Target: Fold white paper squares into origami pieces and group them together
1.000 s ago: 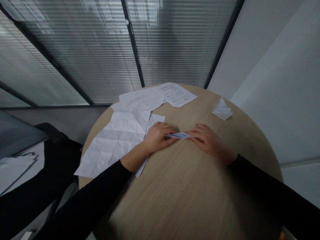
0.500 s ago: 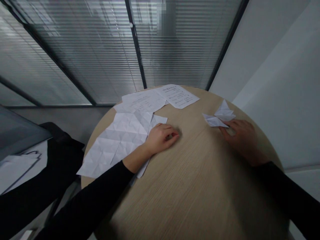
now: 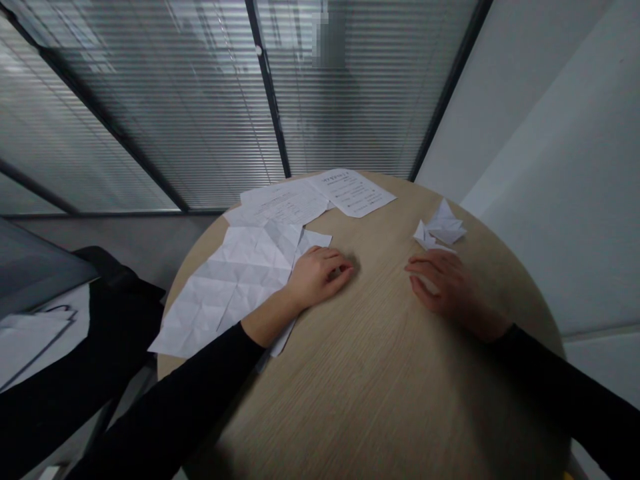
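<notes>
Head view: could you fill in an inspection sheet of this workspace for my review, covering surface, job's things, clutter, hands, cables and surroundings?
Surface: round wood-grain table.
Job's things: two folded white papers; the nearer folded paper is partly hidden behind the right hand, contact unclear; the farther folded paper has a raised point.
Clutter: creased white sheet at the table's left, printed sheets at the far edge.
Hands: left hand curled beside the creased sheet, nothing visible in it; right hand empty, thumb and fingers apart.
Cables: nothing seen on the table.
Surroundings: slatted blinds ahead, pale wall at right, loose papers at far left.
</notes>
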Tool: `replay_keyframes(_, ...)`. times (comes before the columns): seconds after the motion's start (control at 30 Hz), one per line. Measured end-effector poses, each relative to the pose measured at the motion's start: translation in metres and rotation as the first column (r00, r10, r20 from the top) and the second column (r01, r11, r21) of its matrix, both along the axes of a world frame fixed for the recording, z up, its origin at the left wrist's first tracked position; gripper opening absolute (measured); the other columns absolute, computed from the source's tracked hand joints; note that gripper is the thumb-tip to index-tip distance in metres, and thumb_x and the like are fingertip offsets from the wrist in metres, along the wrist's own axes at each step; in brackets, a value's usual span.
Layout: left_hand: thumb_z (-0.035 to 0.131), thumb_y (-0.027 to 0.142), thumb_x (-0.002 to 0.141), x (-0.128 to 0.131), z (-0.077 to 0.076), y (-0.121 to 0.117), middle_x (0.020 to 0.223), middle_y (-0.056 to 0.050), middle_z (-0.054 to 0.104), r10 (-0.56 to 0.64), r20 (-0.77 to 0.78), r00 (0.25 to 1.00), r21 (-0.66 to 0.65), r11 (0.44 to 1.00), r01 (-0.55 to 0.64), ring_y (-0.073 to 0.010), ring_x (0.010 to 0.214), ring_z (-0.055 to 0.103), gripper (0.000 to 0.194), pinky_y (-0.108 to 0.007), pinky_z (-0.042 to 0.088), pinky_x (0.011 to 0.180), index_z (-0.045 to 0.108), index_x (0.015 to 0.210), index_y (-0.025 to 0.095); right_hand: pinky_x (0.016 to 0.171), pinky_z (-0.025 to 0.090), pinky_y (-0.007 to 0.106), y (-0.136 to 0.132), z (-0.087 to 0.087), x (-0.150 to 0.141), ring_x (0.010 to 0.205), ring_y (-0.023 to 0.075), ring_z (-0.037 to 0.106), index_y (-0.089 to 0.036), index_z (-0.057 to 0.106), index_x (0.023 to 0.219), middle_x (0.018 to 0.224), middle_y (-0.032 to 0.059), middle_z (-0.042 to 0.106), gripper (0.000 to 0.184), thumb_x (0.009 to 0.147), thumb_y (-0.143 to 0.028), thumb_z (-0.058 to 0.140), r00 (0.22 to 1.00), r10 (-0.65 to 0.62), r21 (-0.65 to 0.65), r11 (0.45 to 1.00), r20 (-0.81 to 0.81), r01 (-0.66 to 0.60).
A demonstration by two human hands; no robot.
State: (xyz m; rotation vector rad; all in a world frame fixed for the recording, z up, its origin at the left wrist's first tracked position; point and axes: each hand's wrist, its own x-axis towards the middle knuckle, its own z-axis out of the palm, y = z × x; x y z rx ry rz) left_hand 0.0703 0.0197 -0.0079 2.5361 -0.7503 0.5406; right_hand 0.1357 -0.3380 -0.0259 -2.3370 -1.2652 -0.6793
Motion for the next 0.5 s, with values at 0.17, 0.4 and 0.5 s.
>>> replay_keyframes(0.17, 0.061, 0.039, 0.116, -0.004, 0.007, -0.001, 0.104, -0.006, 0.084, 0.030, 0.005, 1.000, 0.040, 0.999, -0.030, -0.0234, 0.099, 0.079, 0.026, -0.043, 0.056, 0.097, 0.079, 0.109, 0.023, 0.120, 0.062, 0.060, 0.038, -0.002, -0.005, 0.140, 0.0346, 0.075, -0.031, 0.076, 0.151, 0.154, 0.0104, 0.078, 0.043, 0.110, -0.024, 0.063, 0.936, 0.262, -0.084, 0.954, -0.235, -0.289)
replay_keyframes(0.4, 0.064, 0.044, 0.113, 0.001, 0.022, 0.020, 0.126, -0.011, 0.084, 0.156, 0.000, 0.988, 0.115, 0.981, -0.155, -0.0302, 0.119, 0.079, 0.029, -0.048, 0.058, 0.107, 0.077, 0.127, 0.022, 0.141, 0.042, 0.064, 0.064, -0.005, 0.009, 0.171, 0.0326, 0.049, -0.034, 0.049, 0.179, 0.184, 0.0075, 0.051, 0.061, 0.119, -0.042, 0.058, 0.897, 0.244, -0.121, 0.944, -0.370, -0.307)
replay_keyframes(0.5, 0.067, 0.046, 0.110, 0.006, 0.034, 0.039, 0.140, -0.013, 0.080, 0.273, -0.045, 0.961, 0.168, 0.950, -0.262, -0.0344, 0.131, 0.075, 0.038, -0.053, 0.056, 0.115, 0.074, 0.138, 0.021, 0.142, 0.038, 0.065, 0.067, -0.005, 0.010, 0.172, 0.0328, 0.046, -0.037, 0.046, 0.180, 0.187, 0.0054, 0.047, 0.063, 0.119, -0.045, 0.057, 0.898, 0.214, -0.147, 0.946, -0.384, -0.289)
